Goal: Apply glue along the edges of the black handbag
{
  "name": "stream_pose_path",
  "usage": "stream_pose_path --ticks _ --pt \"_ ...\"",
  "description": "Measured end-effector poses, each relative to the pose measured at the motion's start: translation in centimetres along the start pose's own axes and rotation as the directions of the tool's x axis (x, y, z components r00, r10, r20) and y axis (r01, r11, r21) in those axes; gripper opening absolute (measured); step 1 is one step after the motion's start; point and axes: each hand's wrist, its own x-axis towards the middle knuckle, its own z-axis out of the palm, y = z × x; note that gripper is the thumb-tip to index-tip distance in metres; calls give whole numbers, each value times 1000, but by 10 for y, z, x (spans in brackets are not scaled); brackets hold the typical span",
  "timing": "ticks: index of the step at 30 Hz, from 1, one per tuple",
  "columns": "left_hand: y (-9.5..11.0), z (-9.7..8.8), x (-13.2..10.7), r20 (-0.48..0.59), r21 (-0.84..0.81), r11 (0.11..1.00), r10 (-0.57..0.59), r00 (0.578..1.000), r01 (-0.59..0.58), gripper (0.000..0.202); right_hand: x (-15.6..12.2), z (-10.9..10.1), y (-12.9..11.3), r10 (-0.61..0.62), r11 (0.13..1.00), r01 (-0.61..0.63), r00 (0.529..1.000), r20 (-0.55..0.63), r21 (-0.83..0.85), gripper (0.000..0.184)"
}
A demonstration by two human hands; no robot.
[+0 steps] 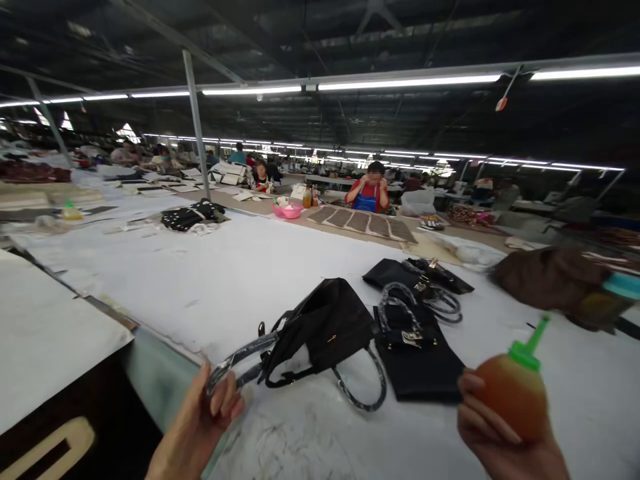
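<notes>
My left hand is closed around a plastic-wrapped handle of a black handbag, which lies tipped over on the white tabletop. The bag's other wrapped handle rests on the table on its right side. In my right hand is a round squeeze bottle of orange-brown liquid, held upright with its green nozzle pointing up. Just left of the bottle lies a flat black handbag with a metal clasp and wrapped handles. Behind it is another black bag.
A polka-dot black bundle lies farther back on the white table. Brown fabric is heaped at the right, near a blue-lidded container. A pink basin stands by the far table, where a person in red sits.
</notes>
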Motion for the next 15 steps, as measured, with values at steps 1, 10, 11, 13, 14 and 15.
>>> stream_pose_path --ticks 1,10,11,13,14,15 --pt "-4 -2 -3 -23 -13 1000 8 1000 -9 54 -1 12 11 19 999 -19 1000 17 37 21" --pt "-2 -45 14 -224 44 999 17 975 -7 51 31 94 66 118 989 -126 988 96 82 39" --pt "1 -48 17 -264 60 998 21 964 -5 48 37 99 69 131 988 -139 986 98 72 39" --pt "8 -49 21 -338 119 993 23 941 19 41 48 106 77 159 984 -166 981 110 59 40" --pt "11 -49 23 -370 163 986 23 929 40 41 52 108 81 175 982 -182 977 118 52 40" --pt "14 -48 25 -400 211 975 26 916 65 42 55 110 85 194 979 -200 973 125 45 40"
